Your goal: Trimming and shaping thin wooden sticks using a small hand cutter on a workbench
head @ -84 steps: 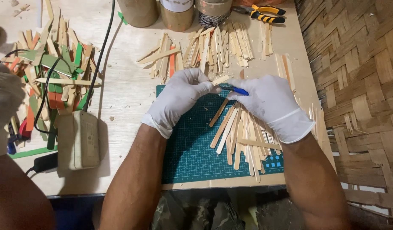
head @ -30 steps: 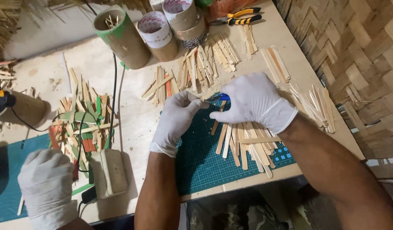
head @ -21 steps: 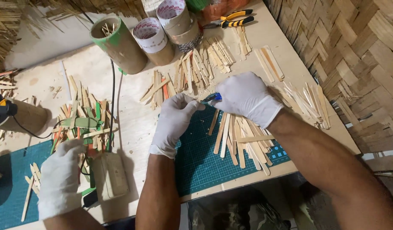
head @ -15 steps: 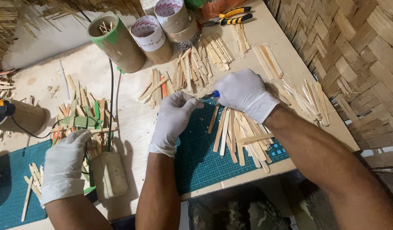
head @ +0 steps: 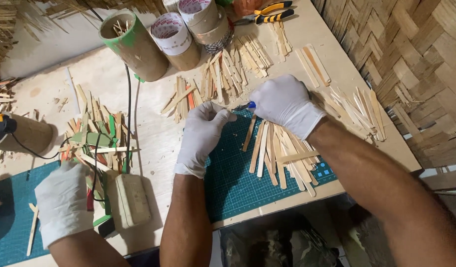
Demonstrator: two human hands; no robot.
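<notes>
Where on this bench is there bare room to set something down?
Free: the green mat below the left hand, left of the stick row; also bare bench between the black cable and that hand. Crowded: around the tubes, the stick heaps, and beside the other person's gloved hand.

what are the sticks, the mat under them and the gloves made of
Sticks: pale bare wood, probably, flat and matt, grain too fine to confirm. Cutting mat: likely rubbery plastic, dull green with a printed grid. Gloves on left hand and right hand: thin white latex-like, wrinkled, slightly glossy.
</notes>
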